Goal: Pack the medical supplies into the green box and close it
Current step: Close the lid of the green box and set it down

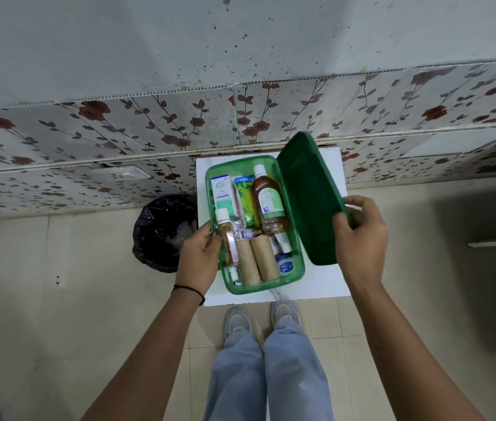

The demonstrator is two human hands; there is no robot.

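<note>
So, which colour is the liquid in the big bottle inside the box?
Amber-brown liquid in the big white-capped plastic bottle, head view.

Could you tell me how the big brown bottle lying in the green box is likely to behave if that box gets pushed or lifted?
The brown bottle lies on its side and looks round, so it could roll. It is wedged between the green tube and the green box wall, which probably limits that. It looks mostly full of liquid, so likely heavy for its size.

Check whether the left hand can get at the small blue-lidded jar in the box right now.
Probably yes. The green box is open, the lid is held aside by the right hand, and the jar lies uncovered. The left hand rests on the opposite rim.
</note>
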